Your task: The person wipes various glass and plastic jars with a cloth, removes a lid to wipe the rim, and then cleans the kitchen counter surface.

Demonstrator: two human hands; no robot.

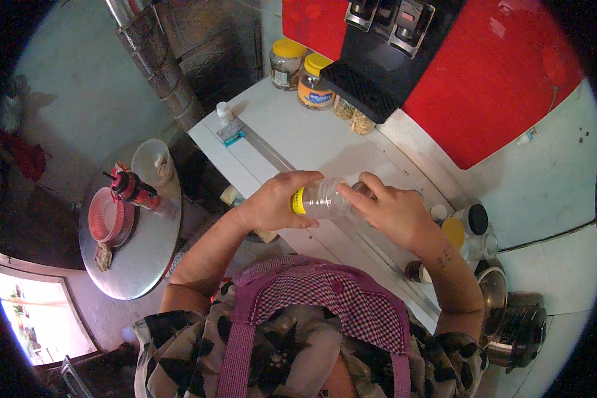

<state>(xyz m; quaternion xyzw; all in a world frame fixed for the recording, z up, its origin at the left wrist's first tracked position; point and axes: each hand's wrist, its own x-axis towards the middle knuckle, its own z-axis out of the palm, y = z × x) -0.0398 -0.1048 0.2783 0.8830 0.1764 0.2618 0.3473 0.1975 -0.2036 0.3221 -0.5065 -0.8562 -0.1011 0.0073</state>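
Note:
Above the white table, a clear jar (326,199) with a yellow label lies tilted on its side in the air. My left hand (278,201) wraps around its labelled end, thumb and fingers on opposite sides. At the other end, my right hand (390,206) has its fingers around the jar's mouth. Something greyish and see-through shows between those fingers; whether it is a lid or part of the jar, I cannot tell. The right palm is hidden from view.
Yellow-lidded jars (316,82) stand by a black dispenser (378,64). A white bottle (224,112) and a blister pack (229,130) lie at the white table's (298,139) far corner. Several jars (470,224) and a pot (512,333) are at right. A round table (124,278) holds a pink basket (107,214).

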